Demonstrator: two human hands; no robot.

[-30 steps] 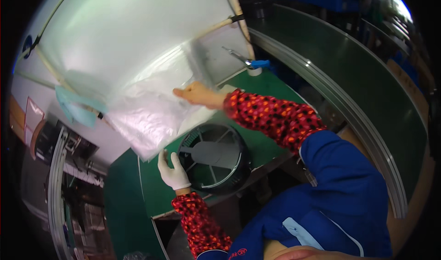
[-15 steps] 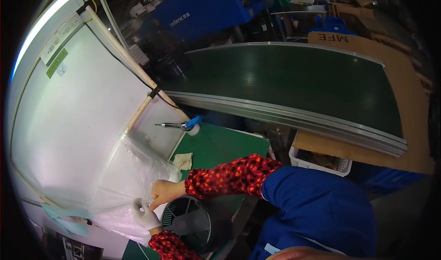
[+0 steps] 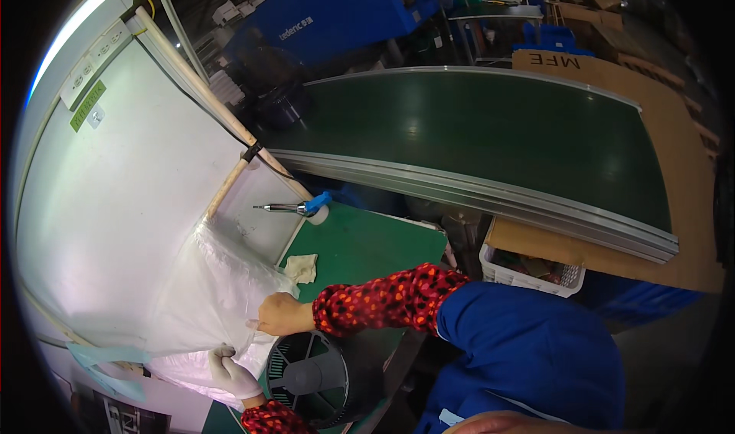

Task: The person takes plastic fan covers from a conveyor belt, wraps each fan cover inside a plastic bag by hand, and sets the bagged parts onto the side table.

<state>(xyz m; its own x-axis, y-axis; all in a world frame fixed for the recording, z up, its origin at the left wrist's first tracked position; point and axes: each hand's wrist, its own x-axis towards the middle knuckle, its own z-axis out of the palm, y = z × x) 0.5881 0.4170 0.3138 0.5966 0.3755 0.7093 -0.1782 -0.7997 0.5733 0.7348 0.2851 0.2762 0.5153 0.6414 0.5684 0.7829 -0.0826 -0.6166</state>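
Above the black drum (image 3: pixel 310 373), right hand (image 3: pixel 285 314): bare, back upward, thumb and forefinger pinching clear film (image 3: pixel 207 296).
Left hand (image 3: pixel 234 375): white-gloved, left of the drum, fingers curled against the film; I cannot tell whether they pinch it.
Film: one crumpled spread, left of the drum.
Right sleeve (image 3: pixel 383 302): one arm in the way, overlapping the drum's upper rim.
Beyond the drum: one pale cloth (image 3: pixel 300 268), one blue-handled driver (image 3: pixel 295 206).
Right of the drum: one white basket (image 3: pixel 528 281).
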